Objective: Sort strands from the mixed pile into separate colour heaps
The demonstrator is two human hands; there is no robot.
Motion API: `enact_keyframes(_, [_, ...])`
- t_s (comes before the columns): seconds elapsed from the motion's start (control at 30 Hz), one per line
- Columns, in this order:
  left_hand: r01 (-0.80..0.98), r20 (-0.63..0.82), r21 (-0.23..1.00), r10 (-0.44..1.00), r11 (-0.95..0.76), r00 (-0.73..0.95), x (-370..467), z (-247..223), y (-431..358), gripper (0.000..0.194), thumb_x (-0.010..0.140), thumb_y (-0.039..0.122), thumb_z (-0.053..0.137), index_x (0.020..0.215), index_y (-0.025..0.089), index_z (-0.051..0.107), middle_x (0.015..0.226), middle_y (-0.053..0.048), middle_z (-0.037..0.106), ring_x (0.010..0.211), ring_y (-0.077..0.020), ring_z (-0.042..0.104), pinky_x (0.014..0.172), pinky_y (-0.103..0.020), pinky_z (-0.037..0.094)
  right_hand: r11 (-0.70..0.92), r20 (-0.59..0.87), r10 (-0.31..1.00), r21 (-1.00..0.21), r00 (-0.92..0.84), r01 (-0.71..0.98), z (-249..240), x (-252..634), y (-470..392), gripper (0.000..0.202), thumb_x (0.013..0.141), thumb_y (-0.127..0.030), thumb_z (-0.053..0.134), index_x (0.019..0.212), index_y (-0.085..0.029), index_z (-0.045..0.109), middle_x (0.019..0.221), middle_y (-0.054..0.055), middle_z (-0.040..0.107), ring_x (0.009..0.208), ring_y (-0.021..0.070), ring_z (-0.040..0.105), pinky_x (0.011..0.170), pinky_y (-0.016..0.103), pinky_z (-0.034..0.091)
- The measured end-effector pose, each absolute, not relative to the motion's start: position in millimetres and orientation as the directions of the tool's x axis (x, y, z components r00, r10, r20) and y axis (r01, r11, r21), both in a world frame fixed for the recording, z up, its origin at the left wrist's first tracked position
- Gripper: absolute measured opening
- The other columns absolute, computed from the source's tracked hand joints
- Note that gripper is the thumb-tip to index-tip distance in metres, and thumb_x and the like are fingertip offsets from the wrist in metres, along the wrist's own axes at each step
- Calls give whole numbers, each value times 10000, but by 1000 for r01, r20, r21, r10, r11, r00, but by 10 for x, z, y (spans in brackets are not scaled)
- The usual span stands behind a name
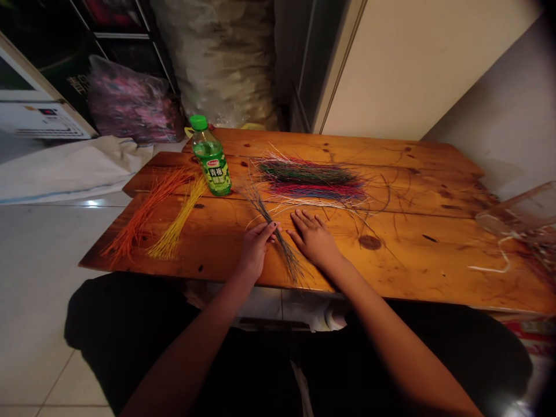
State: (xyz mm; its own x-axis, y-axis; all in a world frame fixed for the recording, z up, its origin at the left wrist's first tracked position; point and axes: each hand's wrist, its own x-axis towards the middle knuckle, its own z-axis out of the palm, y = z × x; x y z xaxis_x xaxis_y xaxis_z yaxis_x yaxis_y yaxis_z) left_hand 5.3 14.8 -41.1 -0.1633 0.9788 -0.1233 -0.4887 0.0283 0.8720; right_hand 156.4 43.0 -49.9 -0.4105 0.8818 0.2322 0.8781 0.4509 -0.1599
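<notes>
A thin bundle of dark grey strands (284, 255) lies slanted on the wooden table (412, 266), running from near the bottle to the front edge. My left hand (255, 250) pinches this bundle between fingertips at its middle. My right hand (313, 237) rests flat and open on the table just right of the bundle, fingers spread, holding nothing. Behind both hands sits a mixed pile of green, red, blue and pale strands (313, 178).
A green-capped drink bottle (211, 156) stands at the back left. Orange strands (143, 211) and yellow strands (180, 220) lie sorted at the left. A clear plastic bag (521, 217) sits at the right edge. Sacks and shelving stand behind the table.
</notes>
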Motion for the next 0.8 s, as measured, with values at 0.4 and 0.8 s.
enact_keyframes(0.4, [-507, -142, 861, 977, 44, -157, 52, -435, 161, 151, 589, 303, 722, 665, 175, 692, 729, -12, 643, 604, -71, 500, 552, -182, 367, 484, 319, 850, -164, -418, 859, -552, 1550, 467, 499, 897, -338, 353, 1339, -108, 376, 1417, 125, 333, 1305, 226, 301, 1041, 404, 279])
enact_keyframes(0.8, [-483, -89, 875, 987, 13, -135, 51, -434, 144, 143, 636, 318, 697, 668, 180, 683, 708, -4, 629, 609, -77, 482, 565, -186, 362, 456, 285, 874, -199, -394, 868, -481, 1526, 426, 450, 888, -299, 365, 1267, -74, 458, 1235, 165, 548, 1179, 221, 472, 995, 346, 345])
